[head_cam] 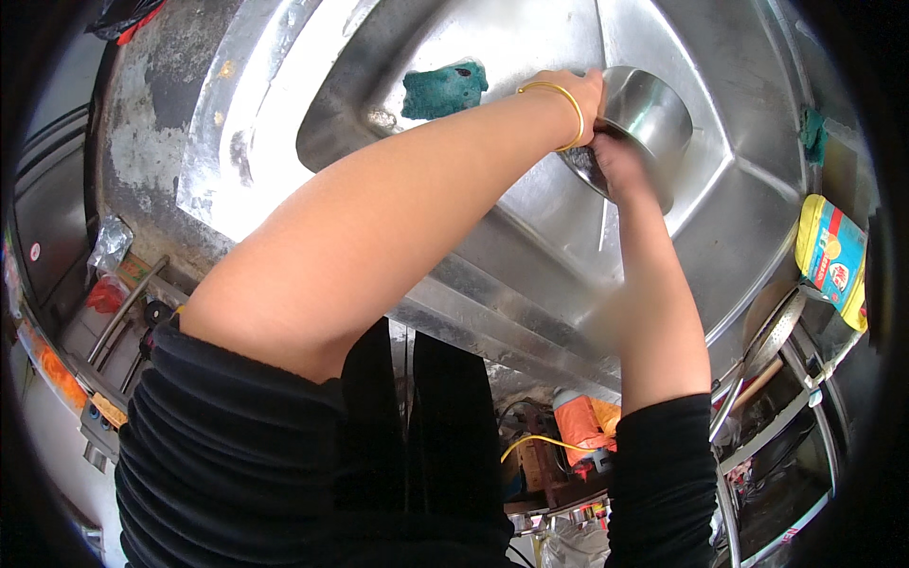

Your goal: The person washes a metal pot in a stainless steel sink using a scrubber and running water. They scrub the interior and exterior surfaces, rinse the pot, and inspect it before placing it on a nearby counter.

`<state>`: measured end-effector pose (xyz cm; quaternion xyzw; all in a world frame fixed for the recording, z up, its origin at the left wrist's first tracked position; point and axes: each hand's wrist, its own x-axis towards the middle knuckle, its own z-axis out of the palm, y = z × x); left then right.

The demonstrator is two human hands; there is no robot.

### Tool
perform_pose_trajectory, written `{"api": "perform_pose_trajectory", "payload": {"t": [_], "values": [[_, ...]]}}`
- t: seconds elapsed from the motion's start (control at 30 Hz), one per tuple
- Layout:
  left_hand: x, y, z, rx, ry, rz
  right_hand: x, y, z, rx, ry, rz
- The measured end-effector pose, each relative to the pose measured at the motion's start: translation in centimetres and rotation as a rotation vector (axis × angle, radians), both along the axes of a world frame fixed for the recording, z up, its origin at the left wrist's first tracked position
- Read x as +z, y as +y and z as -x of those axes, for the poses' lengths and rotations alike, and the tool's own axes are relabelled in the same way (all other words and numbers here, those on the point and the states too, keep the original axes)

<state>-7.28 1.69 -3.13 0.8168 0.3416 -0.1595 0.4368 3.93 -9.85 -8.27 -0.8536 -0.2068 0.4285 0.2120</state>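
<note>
A round stainless steel pot or bowl (650, 106) is tilted on its side in the metal sink (554, 42), its opening towards me. My left hand (586, 96), with a gold bangle at the wrist, holds it by the upper left rim. My right hand (621, 163) reaches into the opening, and its fingers are mostly hidden; whether it grips anything there cannot be seen. A green scouring cloth (444, 90) lies on the sink bottom, left of the pot.
A yellow and blue detergent container (832, 259) stands at the sink's right edge, above a perforated metal strainer (777, 326). Another green scrap (813, 135) lies on the right rim. Below the sink's front are an orange container (577, 426) and a yellow cord (543, 439).
</note>
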Motion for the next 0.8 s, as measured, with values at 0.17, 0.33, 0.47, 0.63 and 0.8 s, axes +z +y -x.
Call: {"api": "perform_pose_trajectory", "payload": {"t": [0.17,0.33,0.47,0.63,0.8], "values": [[1.0,-0.3,0.4,-0.047,0.018,0.022,0.7,-1.0,0.0,0.751,-0.719,0.179],[1.1,-0.1,0.4,-0.071,0.038,0.001,0.4,0.7,1.7,0.518,-0.688,0.182],[0.5,0.1,0.3,-0.078,0.06,0.0,0.3,0.5,1.2,0.302,-0.315,0.136],[-0.2,-0.2,0.2,-0.042,0.012,-0.015,-1.6,0.0,-0.4,0.294,-0.424,0.16],[0.6,0.0,-0.2,-0.039,0.111,-0.044,0.6,-0.4,0.8,0.534,-0.582,0.372]]}}
